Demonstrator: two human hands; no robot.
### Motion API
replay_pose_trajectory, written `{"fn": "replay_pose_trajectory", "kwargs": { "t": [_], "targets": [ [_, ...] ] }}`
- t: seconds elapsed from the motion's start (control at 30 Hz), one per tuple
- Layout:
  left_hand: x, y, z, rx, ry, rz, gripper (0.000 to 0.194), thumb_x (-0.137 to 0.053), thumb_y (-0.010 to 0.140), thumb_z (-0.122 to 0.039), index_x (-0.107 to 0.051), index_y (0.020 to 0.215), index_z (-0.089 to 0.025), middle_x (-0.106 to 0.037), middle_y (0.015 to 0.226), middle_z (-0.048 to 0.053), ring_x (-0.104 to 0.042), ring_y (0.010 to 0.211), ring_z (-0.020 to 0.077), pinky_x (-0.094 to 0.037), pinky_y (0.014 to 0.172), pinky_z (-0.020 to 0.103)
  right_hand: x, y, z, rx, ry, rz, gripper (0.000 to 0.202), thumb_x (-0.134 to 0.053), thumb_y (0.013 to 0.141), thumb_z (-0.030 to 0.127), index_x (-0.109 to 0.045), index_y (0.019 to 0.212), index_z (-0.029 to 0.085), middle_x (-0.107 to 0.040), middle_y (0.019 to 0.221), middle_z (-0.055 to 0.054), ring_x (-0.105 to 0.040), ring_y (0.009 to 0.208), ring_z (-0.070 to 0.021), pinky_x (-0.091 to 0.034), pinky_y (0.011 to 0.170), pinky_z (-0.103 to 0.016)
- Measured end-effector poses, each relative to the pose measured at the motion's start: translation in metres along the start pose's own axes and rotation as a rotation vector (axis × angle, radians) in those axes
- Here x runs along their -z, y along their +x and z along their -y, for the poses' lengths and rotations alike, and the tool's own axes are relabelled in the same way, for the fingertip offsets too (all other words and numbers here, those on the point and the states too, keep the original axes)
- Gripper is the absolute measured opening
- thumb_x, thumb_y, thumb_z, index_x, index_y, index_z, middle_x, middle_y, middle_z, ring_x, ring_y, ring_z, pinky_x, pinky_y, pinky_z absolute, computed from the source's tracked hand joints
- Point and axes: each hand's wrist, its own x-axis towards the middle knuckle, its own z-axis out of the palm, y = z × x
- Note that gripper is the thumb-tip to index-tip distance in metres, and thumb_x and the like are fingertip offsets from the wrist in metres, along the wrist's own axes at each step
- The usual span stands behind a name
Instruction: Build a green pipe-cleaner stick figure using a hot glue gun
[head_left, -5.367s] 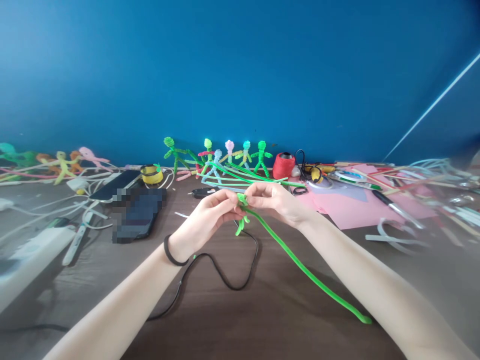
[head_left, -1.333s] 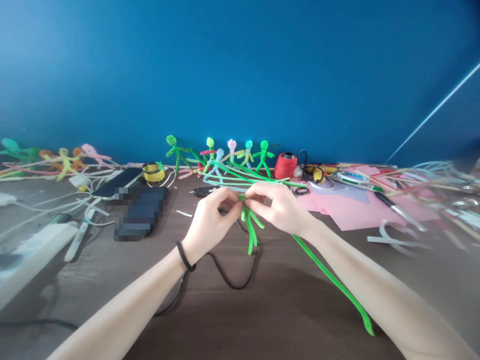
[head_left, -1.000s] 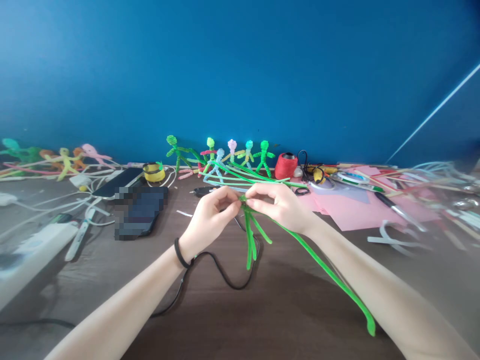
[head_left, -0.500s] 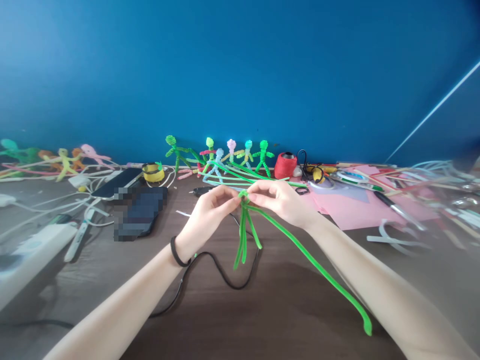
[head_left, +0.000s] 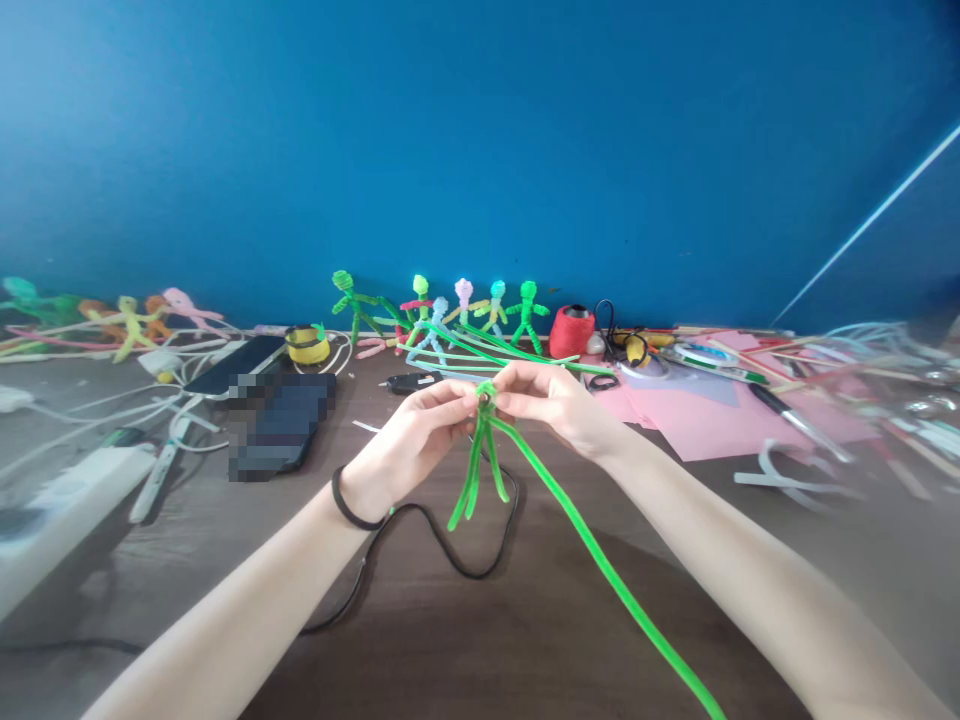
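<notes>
Between my two hands, above the dark table, is a bunch of green pipe cleaners [head_left: 474,470], twisted into a small loop at the top. My left hand [head_left: 424,425] pinches the loop from the left with thumb and forefinger. From the right, my right hand [head_left: 551,405] pinches the same loop. Several short green ends hang below the fingers. One long green strand [head_left: 600,550] runs down to the right, past the bottom of the view. The fingertips partly cover the loop.
Several pipe-cleaner figures [head_left: 529,310] stand along the blue wall. A red spool [head_left: 570,333], pink paper [head_left: 720,425] and pens lie to the right. Phones [head_left: 285,425], white cables and a power strip [head_left: 82,510] are on the left. A black cord [head_left: 442,545] curves beneath my hands.
The hanging green ends have swung to the left. The long strand's tip has moved down out of view. Both hands keep their pinch, with my left hand tilted slightly.
</notes>
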Motion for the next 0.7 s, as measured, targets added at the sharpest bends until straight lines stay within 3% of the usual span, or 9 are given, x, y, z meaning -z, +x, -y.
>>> {"fn": "replay_pose_trajectory", "kwargs": {
  "t": [0.37, 0.7],
  "targets": [
    [0.003, 0.003, 0.009, 0.058, -0.130, 0.052, 0.003, -0.065, 0.072, -0.016, -0.064, 0.074, -0.014, -0.059, 0.070, -0.001, -0.054, 0.065, 0.0061, -0.041, 0.064, 0.018, 0.002, 0.000, -0.004, 0.005, 0.089, 0.039, 0.011, -0.063, 0.074, 0.025, -0.055, 0.075, 0.017, -0.052, 0.070, 0.002, -0.051, 0.066, -0.0093, -0.043, 0.067, -0.026],
    [0.000, 0.005, 0.011, -0.115, 0.064, 0.012, 0.005, -0.060, 0.076, -0.020, -0.055, 0.077, -0.018, -0.058, 0.075, -0.002, -0.056, 0.073, 0.0102, -0.043, 0.071, 0.024, 0.004, 0.003, -0.012, -0.009, 0.085, -0.041, 0.013, -0.062, 0.075, 0.028, -0.054, 0.079, 0.017, -0.054, 0.075, 0.002, -0.053, 0.070, -0.0097, -0.042, 0.069, -0.025]
  ]
}}
